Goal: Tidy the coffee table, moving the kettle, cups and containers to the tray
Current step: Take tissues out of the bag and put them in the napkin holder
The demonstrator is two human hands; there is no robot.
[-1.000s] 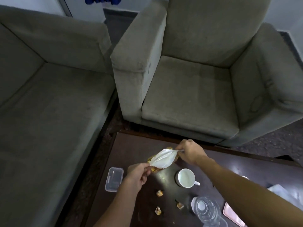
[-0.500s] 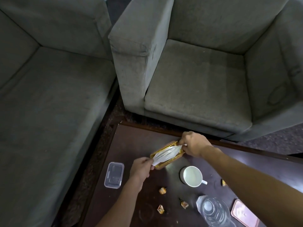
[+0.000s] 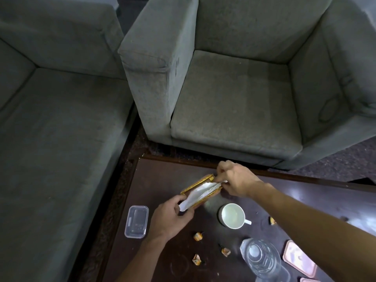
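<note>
we see a dark brown, glossy worktop (image 3: 158, 180) with a paler reddish-brown edge. on it lies a gold-yellow box (image 3: 200, 185) with white, silvery tissue (image 3: 198, 195) across its top. the cup (image 3: 232, 215) is white, with a pale greenish tint inside. the small container (image 3: 136, 221) is clear plastic with something dark inside. the four wrapped sweets (image 3: 197, 236) are orange and white. the bottle (image 3: 262, 259) is clear, and the coaster (image 3: 299, 258) beside it is pinkish with a copper rim. the armchair (image 3: 234, 98) and sofa (image 3: 57, 123) are plain grey-green with a faint speckle.
</note>
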